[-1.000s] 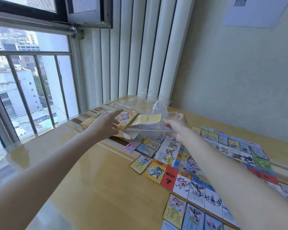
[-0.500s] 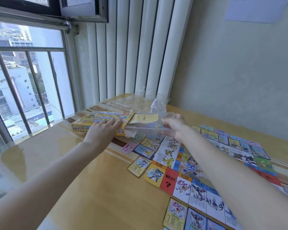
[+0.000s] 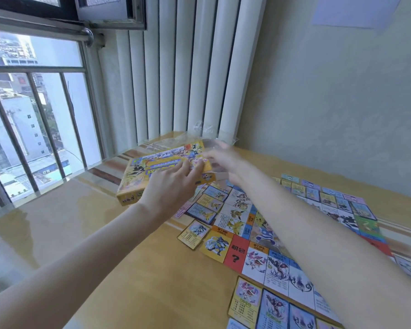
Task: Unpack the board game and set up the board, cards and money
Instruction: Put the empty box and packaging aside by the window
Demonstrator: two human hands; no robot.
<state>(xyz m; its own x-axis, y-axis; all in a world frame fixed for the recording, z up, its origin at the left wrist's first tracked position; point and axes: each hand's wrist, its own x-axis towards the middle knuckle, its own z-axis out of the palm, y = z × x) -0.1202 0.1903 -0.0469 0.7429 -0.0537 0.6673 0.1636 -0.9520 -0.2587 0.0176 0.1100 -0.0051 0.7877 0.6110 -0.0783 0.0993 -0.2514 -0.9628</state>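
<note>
The yellow game box [image 3: 152,172] lies at the far side of the table near the window. My left hand [image 3: 173,184] rests flat on its lid with the fingers spread. My right hand [image 3: 223,160], blurred, is at the box's right end and holds a clear plastic tray [image 3: 220,174] against it. The printed game board [image 3: 259,236] lies unfolded on the table under my right forearm. Property cards sit along its edges: one yellow card [image 3: 193,235] by the near left corner, and several cards [image 3: 247,302] at the bottom.
Crumpled clear plastic wrap [image 3: 199,131] lies behind the box against the white vertical blinds [image 3: 176,67]. A barred window [image 3: 33,115] runs along the left. The yellow wooden table [image 3: 128,269] shows bare surface at the front left. A wall stands right behind.
The box has turned and shifted right under my left hand. My right hand brought the clear tray left to the box's end. The view swung left and down.
</note>
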